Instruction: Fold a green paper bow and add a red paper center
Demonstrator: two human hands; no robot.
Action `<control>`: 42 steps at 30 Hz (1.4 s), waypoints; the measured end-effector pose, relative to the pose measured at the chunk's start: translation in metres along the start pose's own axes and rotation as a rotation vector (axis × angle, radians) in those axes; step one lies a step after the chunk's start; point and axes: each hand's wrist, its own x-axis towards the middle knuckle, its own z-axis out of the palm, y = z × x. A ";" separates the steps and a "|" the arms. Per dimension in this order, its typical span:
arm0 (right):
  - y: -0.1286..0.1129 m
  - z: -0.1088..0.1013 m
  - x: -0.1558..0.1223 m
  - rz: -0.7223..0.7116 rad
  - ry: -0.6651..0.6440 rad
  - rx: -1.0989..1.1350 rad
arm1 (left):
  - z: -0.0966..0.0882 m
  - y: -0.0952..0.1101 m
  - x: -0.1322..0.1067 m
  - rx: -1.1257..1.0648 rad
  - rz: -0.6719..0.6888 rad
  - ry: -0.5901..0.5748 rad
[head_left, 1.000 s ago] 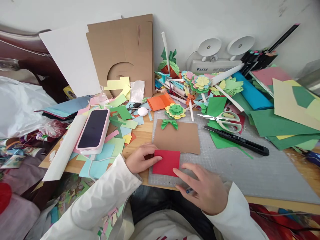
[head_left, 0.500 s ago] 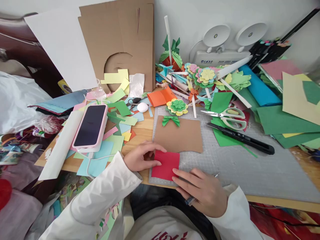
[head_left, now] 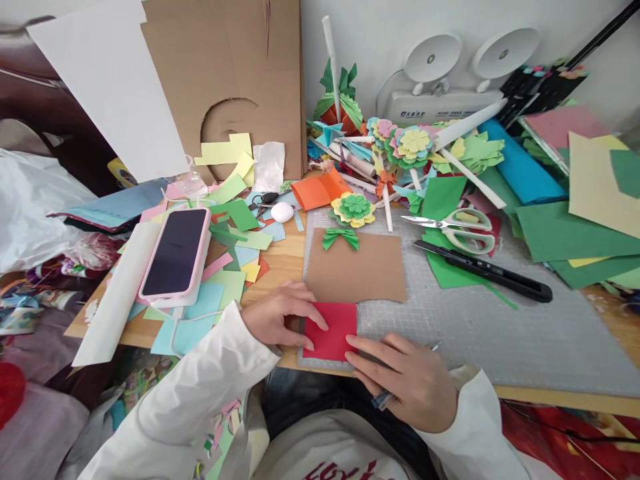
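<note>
A red square of paper [head_left: 334, 333] lies flat near the front edge of the grey cutting mat [head_left: 480, 340]. My left hand [head_left: 280, 317] rests over its left side, thumb and forefinger spread apart on the sheet. At the right edge, fingertips of my right hand [head_left: 405, 380] touch the paper. A pen [head_left: 383, 400] is tucked within that same hand, one end showing below the fingers and its thin tip above the knuckles. Just beyond the red sheet lies a brown cardboard piece [head_left: 357, 270], with a green paper bow [head_left: 341, 238] on its upper edge.
Scissors [head_left: 467, 230] and a black utility knife [head_left: 485, 270] lie on the mat's right side. A layered paper flower [head_left: 353, 209] sits behind the cardboard. Leftward are a phone [head_left: 176, 253] and paper scraps. Paper flowers and rolled sticks [head_left: 470, 180] crowd the back.
My left hand has shifted slightly, its forefinger reaching lower onto the red paper and its thumb drawn nearer the left edge. The right hand stays almost still. The view has moved a little.
</note>
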 end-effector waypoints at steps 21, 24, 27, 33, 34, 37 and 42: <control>0.002 0.001 -0.001 -0.003 0.002 0.022 | -0.002 0.002 0.001 0.058 0.019 -0.028; 0.002 0.000 -0.001 0.001 -0.008 0.018 | -0.002 0.002 0.001 0.040 0.029 -0.023; 0.001 -0.001 0.000 0.009 -0.002 0.011 | -0.001 0.001 0.001 0.033 0.028 -0.018; 0.000 -0.001 0.001 -0.001 0.005 0.001 | -0.001 0.002 0.000 0.043 -0.008 -0.029; 0.000 -0.001 0.001 0.003 0.005 0.004 | -0.001 0.002 0.000 0.043 -0.007 -0.028; 0.000 -0.001 0.000 0.012 0.004 0.008 | -0.001 0.002 0.000 0.040 0.005 -0.017; 0.000 -0.003 0.000 0.012 0.015 0.001 | -0.001 0.001 0.000 0.039 0.018 -0.013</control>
